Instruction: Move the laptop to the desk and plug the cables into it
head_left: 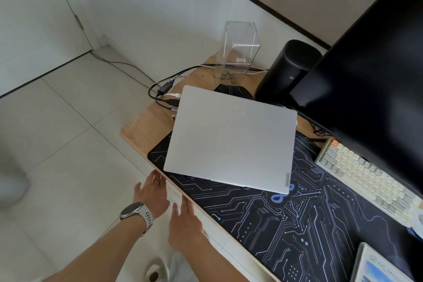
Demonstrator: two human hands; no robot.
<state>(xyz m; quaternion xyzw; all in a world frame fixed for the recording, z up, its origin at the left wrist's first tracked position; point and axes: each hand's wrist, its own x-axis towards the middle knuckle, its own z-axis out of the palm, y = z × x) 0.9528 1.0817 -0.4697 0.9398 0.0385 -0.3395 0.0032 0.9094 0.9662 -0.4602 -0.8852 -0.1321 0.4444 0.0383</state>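
Note:
A closed silver laptop (230, 137) lies flat on the dark circuit-pattern desk mat (286, 220) at the left end of the wooden desk (142, 126). Several loose cables (168, 96) with their plugs lie on the desk just beyond the laptop's far left corner. My left hand (152, 197), with a watch on the wrist, hovers at the desk's near edge, fingers straight, holding nothing. Beside it my right hand (186, 224) also has straight fingers, close to the desk edge and apart from the laptop.
A clear plastic box (238, 50) stands at the desk's far end, a black cylindrical speaker (286, 71) beside it. A large black monitor (366, 59) and a pale keyboard (366, 178) are to the right. A booklet (377, 268) lies at the near right. Tiled floor is on the left.

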